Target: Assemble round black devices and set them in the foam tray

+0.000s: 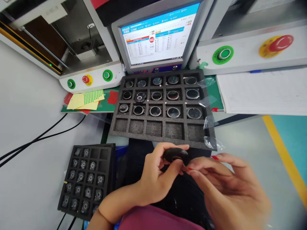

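My left hand (159, 175) is closed around a black round watch case (176, 154), held tilted above my lap. Its thumb presses on the side of the case turned toward me. Close beside it, my right hand (227, 185) has thumb and index finger pinched together at the lower right edge of the watch case. Whatever lies between those fingertips is too small to make out; small red spots show at the fingers. Beyond both hands is a dark foam tray (154, 136) with rows of round watch cases, one of them, a back-up watch case (140, 97), showing its sensor side.
At the lower left, a second foam tray (110, 172) holds several wrapped watch parts. A monitor (158, 38) showing "NG" stands behind, between machines with green buttons (224, 54) and a red emergency stop (281, 43). Sticker sheets (86, 99) lie left, papers (263, 91) right.
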A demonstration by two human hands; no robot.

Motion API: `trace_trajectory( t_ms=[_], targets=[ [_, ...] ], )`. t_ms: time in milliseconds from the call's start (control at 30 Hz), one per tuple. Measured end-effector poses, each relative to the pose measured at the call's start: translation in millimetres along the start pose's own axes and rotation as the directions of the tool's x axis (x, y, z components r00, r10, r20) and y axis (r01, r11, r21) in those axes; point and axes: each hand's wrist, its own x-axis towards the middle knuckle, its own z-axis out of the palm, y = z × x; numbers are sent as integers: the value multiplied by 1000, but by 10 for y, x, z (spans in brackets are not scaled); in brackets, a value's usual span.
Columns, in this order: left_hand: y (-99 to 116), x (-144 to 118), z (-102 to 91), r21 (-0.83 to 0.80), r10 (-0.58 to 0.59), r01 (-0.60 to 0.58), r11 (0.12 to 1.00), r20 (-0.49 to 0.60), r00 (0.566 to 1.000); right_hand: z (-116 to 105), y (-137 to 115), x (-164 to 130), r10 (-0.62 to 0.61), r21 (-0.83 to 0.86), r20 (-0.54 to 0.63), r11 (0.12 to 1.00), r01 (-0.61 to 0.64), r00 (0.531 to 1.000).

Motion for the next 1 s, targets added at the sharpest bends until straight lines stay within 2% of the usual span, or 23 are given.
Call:
trace_trajectory(
  t_ms=[100, 200, 300, 367, 433, 533, 633, 733, 800, 1000],
  targets=[
    [76, -21, -52, 236, 100, -122, 964, 101, 990, -19, 4, -20, 35, 48, 52, 998, -38, 998],
    [196, -30, -129, 293, 163, -253, 922, 301, 940, -66, 3, 18, 110, 126, 105, 984, -123, 988],
    [295, -29, -220, 310, 131, -309, 899, 485, 865, -122, -15, 99, 181, 192, 185, 957, -216, 966],
    [323, -17, -272, 334, 81, -304, 892, 544, 835, -149, -35, 150, 212, 204, 238, 943, -262, 948],
    [315, 1, -309, 358, 37, -270, 894, 542, 840, -160, -48, 181, 235, 207, 251, 934, -289, 939],
    [251, 23, -337, 360, 5, -194, 913, 464, 886, -153, -35, 191, 267, 201, 265, 924, -324, 927],
    [166, 20, -354, 278, 31, -144, 950, 373, 927, -134, 0, 180, 247, 187, 277, 934, -305, 928],
    [98, -4, -369, 157, 90, -134, 978, 260, 961, -126, 24, 168, 177, 179, 174, 962, -208, 969],
    [73, -27, -369, 105, 125, -150, 983, 216, 968, -131, 27, 154, 128, 145, 109, 979, -143, 986],
    [74, -80, -313, 31, 135, -150, 988, 285, 949, -118, 2, 86, 45, 51, 41, 998, -47, 998]
  ],
)
